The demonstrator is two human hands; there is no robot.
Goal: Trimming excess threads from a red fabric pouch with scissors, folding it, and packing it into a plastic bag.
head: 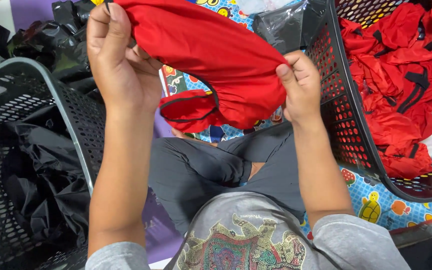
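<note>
Baskets flank the seated person; the black basket (pixel 36 100) on the left holds black cloth (pixel 41 185). Left hand (pixel 121 60) pinches the upper edge of a red garment (pixel 216 60) raised over the lap; right hand (pixel 301 87) grips its lower right edge; another black basket (pixel 341 120) holds red garments (pixel 401 75).

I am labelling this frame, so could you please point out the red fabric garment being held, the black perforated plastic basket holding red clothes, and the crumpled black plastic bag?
Red fabric garment (pixel 216 55), head view, middle panel.
Black perforated plastic basket (pixel 338 105), head view, side wall.
Crumpled black plastic bag (pixel 46 190), head view, centre folds.
</note>
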